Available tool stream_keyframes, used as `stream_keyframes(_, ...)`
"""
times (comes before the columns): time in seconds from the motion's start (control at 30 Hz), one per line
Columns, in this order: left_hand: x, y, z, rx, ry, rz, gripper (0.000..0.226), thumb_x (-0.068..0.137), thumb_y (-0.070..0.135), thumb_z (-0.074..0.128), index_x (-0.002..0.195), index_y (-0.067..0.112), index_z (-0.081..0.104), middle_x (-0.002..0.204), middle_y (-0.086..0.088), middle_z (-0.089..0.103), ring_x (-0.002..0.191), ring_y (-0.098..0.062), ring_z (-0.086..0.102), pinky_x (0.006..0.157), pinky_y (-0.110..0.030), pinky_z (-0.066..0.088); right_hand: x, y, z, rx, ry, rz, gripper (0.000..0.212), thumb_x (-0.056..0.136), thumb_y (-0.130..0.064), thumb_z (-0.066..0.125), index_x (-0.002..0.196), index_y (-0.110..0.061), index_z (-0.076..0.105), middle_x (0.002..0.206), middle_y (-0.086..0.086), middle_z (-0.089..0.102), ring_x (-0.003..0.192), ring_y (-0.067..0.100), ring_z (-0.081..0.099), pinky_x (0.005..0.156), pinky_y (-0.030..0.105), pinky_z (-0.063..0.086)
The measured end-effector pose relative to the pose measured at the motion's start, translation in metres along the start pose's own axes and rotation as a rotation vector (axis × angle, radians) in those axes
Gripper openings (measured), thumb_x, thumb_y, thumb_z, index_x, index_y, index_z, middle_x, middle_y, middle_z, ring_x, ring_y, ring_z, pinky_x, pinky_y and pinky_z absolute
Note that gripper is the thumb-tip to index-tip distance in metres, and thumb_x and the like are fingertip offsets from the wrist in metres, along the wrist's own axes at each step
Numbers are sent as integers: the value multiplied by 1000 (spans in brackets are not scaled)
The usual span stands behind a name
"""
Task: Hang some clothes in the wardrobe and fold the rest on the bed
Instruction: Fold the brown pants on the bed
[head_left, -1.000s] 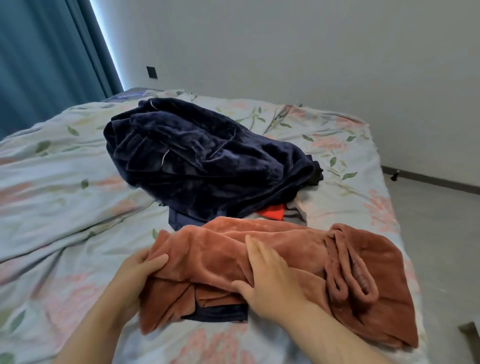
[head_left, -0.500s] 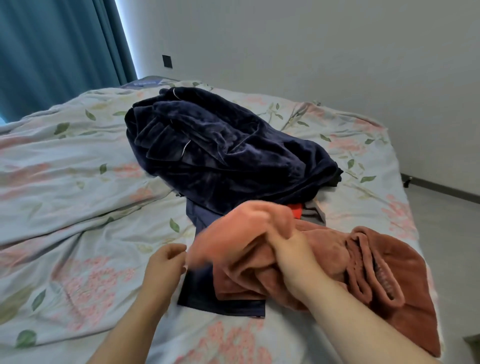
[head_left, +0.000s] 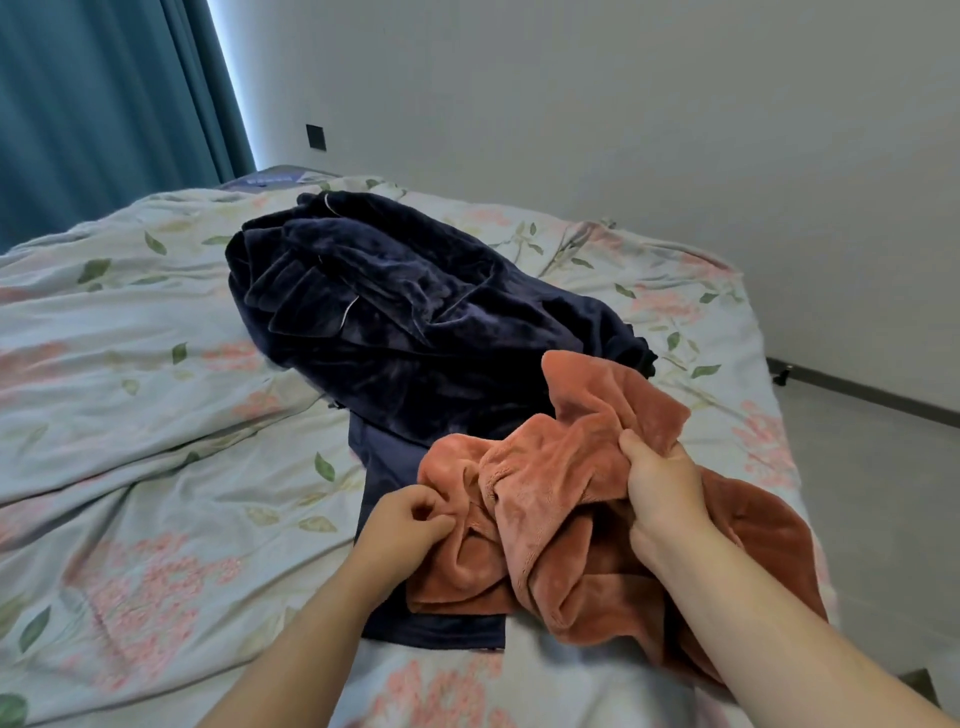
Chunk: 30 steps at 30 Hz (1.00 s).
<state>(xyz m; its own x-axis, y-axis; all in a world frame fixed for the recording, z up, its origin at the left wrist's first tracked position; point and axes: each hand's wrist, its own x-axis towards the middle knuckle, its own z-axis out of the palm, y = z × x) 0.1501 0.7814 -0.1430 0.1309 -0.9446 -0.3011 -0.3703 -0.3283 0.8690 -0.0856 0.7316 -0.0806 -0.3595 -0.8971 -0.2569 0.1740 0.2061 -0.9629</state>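
Bed bears rust fleece, gripped by both hands.

both hands gripping rust fleece garment, floral bed

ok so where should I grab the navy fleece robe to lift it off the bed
Judging by its pose, take the navy robe at the piped collar edge on top of the heap, coming from above on its left side. That edge is raised and uncovered, while its near right end lies behind the orange fleece.
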Motion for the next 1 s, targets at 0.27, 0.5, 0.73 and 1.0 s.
stream_keyframes(0.27,-1,14,25,-1167,-272,-429,35,95,19,58,118,-7,63,114,-27,68,104,-35,69,85,-43,58,-6,16,-16,-51,-58,-12,10,97,-21,60,106,-26,63,100,-3,69,90,14,66,77,27,52)
stream_keyframes(0.5,1,31,48,-549,-309,-255,33,87,37,73,111,16,67,95,-4,76,88,-20,74,72,-32,57,-5,34,-22,-73,-89,28,14,97,-24,60,109,-24,67,105,1,75,98,22,71,95,46,55)
stream_keyframes(0.73,4,7,5,-775,-187,-233,26,81,18,68,98,1,58,86,-14,59,79,-27,59,72,-42,52,-1,33,-25,-77,-102,37,20,95,-28,63,114,-23,66,107,1,74,100,23,70,97,46,53)
stream_keyframes(1.0,-19,-5,-151,58,579,205,16,88,17,72,89,27,59,76,-6,56,70,-25,51,63,-34,41,-4,43,-20,-111,-80,-1,30,90,-36,66,118,-26,66,111,-2,72,105,22,67,102,47,50)
